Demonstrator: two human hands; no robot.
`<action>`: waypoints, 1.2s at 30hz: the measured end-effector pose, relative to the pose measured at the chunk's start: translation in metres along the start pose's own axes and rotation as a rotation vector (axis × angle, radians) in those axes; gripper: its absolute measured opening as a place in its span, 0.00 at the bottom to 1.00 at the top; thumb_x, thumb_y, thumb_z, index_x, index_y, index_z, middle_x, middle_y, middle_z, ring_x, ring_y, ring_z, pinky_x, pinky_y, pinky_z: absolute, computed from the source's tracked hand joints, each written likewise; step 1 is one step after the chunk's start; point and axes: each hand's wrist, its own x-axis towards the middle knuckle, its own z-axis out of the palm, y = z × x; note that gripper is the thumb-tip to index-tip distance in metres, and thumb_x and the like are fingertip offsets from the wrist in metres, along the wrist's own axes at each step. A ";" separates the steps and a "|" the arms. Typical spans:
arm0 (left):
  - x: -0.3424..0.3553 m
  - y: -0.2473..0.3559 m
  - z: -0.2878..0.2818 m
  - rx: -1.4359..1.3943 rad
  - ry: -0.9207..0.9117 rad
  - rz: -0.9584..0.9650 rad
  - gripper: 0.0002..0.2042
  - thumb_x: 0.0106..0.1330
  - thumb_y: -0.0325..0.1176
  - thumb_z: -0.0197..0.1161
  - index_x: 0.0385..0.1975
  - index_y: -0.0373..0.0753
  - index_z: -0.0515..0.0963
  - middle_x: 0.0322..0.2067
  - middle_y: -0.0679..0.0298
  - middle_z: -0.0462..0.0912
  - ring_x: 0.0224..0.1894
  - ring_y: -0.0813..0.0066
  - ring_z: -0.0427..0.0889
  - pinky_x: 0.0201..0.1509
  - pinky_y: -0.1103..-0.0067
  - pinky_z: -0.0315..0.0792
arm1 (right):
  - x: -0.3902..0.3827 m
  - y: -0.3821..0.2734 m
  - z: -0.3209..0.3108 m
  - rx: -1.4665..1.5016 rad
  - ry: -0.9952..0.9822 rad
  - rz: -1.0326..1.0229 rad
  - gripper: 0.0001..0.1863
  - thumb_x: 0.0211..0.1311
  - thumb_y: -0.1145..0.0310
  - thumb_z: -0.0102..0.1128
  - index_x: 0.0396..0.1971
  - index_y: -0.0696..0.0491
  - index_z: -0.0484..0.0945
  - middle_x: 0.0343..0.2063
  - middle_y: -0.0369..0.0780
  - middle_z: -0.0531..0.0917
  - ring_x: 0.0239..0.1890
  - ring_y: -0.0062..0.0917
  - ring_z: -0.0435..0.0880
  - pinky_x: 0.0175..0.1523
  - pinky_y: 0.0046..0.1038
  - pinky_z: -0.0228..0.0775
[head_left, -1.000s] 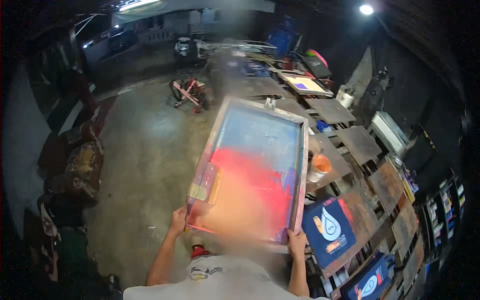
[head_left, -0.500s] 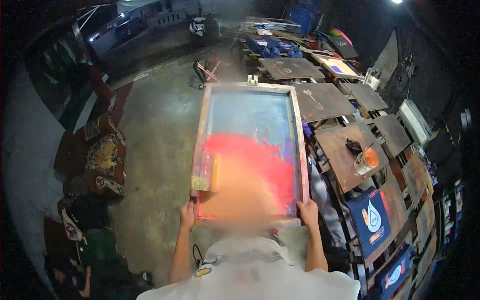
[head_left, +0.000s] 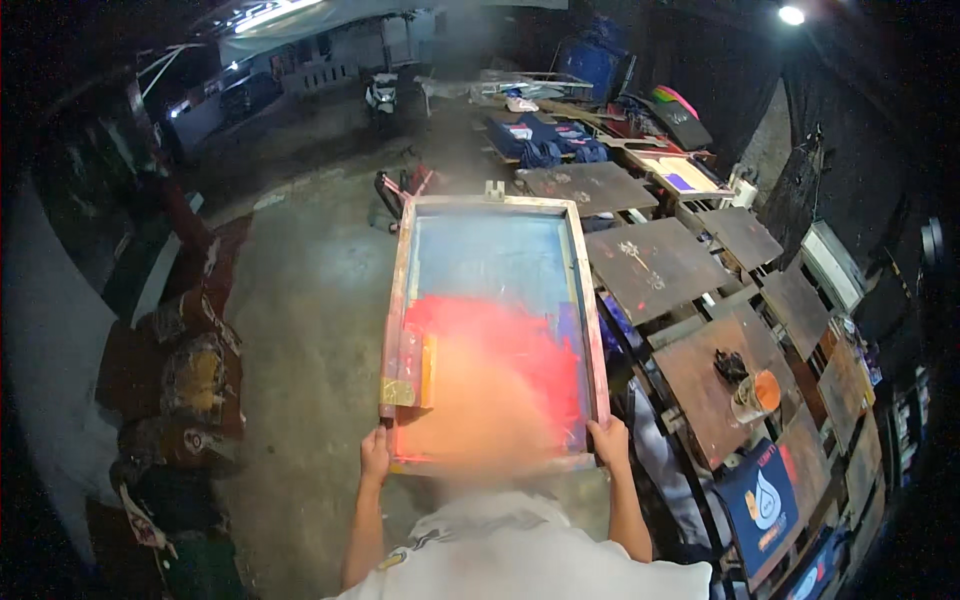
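Observation:
A wooden-framed printing screen [head_left: 488,250] is held out in front of me, away from the tables. My left hand [head_left: 375,456] grips its near left corner, my right hand [head_left: 609,441] its near right corner; both are closed round the frame. Red and orange ink [head_left: 480,370] covers the near half of the mesh, while the far half looks bluish grey. Against the left inner side lies a squeegee-like strip [head_left: 428,370] with an orange-stained edge. A metal hinge clamp [head_left: 494,189] sits on the far rail. A blurred patch hides part of the near edge.
Rows of dark printing boards [head_left: 655,265] run along my right. One carries a tub of orange ink [head_left: 756,396]; nearer, a printed navy shirt [head_left: 758,508] lies on another. A patterned sofa [head_left: 195,380] stands left. Ahead are a folded pink-and-black stand [head_left: 400,195] and a parked scooter [head_left: 381,93].
The screen sits slightly lower in the picture, still in both hands. The boards and ink tub on the right have shifted lower and to the right, and more of the ceiling light shows.

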 end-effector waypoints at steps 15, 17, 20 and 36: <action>0.006 0.011 0.009 0.080 -0.040 0.099 0.23 0.77 0.48 0.49 0.40 0.30 0.80 0.32 0.69 0.80 0.35 0.81 0.74 0.43 0.79 0.71 | -0.020 0.024 0.009 -0.034 0.108 -0.011 0.22 0.51 0.56 0.68 0.26 0.65 0.78 0.22 0.56 0.80 0.29 0.45 0.84 0.36 0.41 0.72; 0.025 -0.015 -0.008 0.075 -0.059 0.103 0.24 0.77 0.48 0.49 0.41 0.30 0.80 0.33 0.69 0.81 0.36 0.81 0.74 0.44 0.79 0.71 | -0.027 0.027 0.016 -0.039 0.140 -0.023 0.22 0.52 0.56 0.67 0.26 0.65 0.78 0.21 0.55 0.81 0.28 0.44 0.85 0.35 0.41 0.73; 0.045 -0.016 -0.011 0.048 -0.131 0.170 0.24 0.77 0.49 0.49 0.42 0.30 0.80 0.34 0.70 0.81 0.36 0.81 0.74 0.43 0.79 0.71 | -0.039 0.037 0.035 -0.004 0.190 -0.023 0.22 0.52 0.56 0.67 0.26 0.65 0.79 0.22 0.55 0.81 0.29 0.44 0.85 0.36 0.41 0.74; 0.064 0.031 -0.035 0.161 -0.312 0.305 0.24 0.77 0.50 0.48 0.29 0.34 0.77 0.21 0.73 0.69 0.26 0.81 0.65 0.31 0.78 0.64 | -0.175 -0.068 0.025 0.057 0.282 0.317 0.23 0.48 0.54 0.66 0.28 0.63 0.81 0.26 0.55 0.83 0.34 0.49 0.85 0.41 0.43 0.75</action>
